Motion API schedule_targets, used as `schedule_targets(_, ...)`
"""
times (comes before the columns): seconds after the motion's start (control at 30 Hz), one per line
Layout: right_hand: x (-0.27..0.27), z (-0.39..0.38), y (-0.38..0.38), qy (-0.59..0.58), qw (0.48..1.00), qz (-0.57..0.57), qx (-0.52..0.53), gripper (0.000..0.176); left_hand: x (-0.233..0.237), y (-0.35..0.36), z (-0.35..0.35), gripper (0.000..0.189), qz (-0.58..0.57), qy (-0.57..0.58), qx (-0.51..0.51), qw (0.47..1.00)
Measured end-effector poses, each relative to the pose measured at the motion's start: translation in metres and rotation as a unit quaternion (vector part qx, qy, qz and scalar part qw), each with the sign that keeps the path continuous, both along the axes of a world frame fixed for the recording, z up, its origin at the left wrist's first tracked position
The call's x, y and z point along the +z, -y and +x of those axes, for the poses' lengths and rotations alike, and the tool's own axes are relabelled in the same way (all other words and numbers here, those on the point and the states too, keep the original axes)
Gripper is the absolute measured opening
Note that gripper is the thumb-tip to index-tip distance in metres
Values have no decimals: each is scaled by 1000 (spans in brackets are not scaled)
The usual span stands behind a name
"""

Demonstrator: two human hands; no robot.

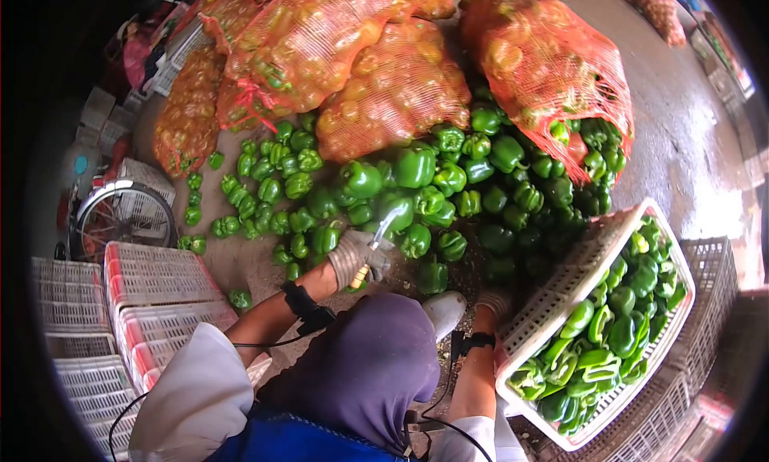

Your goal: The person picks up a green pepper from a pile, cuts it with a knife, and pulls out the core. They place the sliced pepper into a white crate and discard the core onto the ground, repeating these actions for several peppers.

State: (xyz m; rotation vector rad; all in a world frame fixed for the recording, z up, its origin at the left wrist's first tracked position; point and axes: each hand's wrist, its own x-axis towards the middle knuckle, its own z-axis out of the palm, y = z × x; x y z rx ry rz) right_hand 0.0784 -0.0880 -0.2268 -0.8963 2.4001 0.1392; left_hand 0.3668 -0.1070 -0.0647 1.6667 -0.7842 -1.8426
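Gloved left hand (pixel 360 258) clamped on knife (pixel 383 225) over green bell peppers (pixel 416 189) heaped mid-floor against mesh sacks (pixel 392 93).
Right hand (pixel 491 302) sat at white crate (pixel 561 290) rim, grip unclear. Peppers looked light, firm, glossy, bruisable; best held round the body, not the stem.

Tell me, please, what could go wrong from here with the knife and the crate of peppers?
1. The left hand grips a knife with its blade bare just above the green bell peppers; a slip could cut fruit or fingers.
2. The white crate stands tilted and well filled beside the right hand; it might tip and spill.
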Motion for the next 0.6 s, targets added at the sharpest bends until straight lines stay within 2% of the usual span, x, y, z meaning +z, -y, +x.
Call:
schedule_targets(0.13,-7,-5,-3,55,995,-35,-69,29,-15,-2,1,35,-1,-22,29,999)
schedule_targets(0.2,-11,-2,-14,143,970,-92,-172,28,-18,-3,3,36,-44,-30,25,998)
schedule_targets(0.27,-8,2,-13,289,887,-164,-321,28,4,3,-2,37,-47,-7,13,999)
schedule_targets(0.33,26,11,-5,432,767,-257,-398,27,18,13,-2,38,-90,-20,-8,996)
schedule_targets(0.4,122,26,-3,575,622,-387,-364,31,39,28,-4,46,-142,-15,-61,988)
schedule_targets(0.47,142,17,8,728,450,-386,-344,32,73,45,-16,47,-185,9,-116,976)
schedule_targets(0.53,190,12,8,773,391,-386,-316,37,117,61,-30,47,-263,48,-207,941)
schedule_targets(0.6,242,7,1,766,420,-387,-294,40,159,69,-49,45,-386,139,-278,869)
